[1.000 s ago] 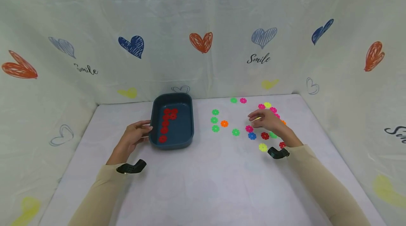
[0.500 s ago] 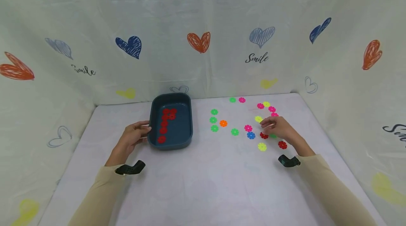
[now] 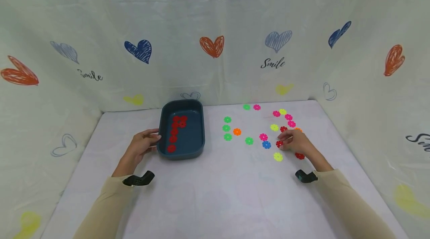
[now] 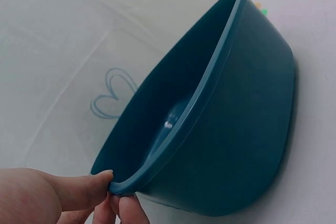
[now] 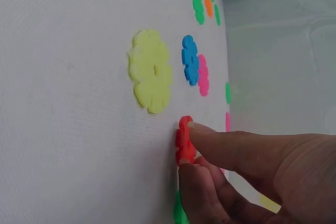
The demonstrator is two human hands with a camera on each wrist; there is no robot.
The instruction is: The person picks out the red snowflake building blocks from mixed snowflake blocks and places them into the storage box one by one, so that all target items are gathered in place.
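At the left, my left hand (image 3: 140,145) grips the side rim of a dark blue basin (image 3: 181,155). In the left wrist view, the thumb lies on the basin's rim (image 4: 210,77) with fingers curled below it. Several red flower-shaped discs (image 3: 174,131) lie inside the basin. On the right of the table, my right hand (image 3: 297,144) pinches a red flower-shaped disc (image 5: 184,140) between thumb and fingers, at the table surface. Another red disc (image 3: 299,156) lies just below the hand, and a third red disc (image 3: 283,129) just above its fingertips.
Flower discs lie scattered around the right hand: yellow (image 3: 277,156), blue (image 3: 266,144), pink (image 3: 263,137), green (image 3: 249,141) and orange (image 3: 237,131). A white curtain (image 3: 235,75) printed with hearts surrounds the table (image 3: 215,194) at the back and sides.
My right hand has moved right and down from near the yellow disc to a red disc, which its fingers now pinch. The left hand keeps its grip on the basin.
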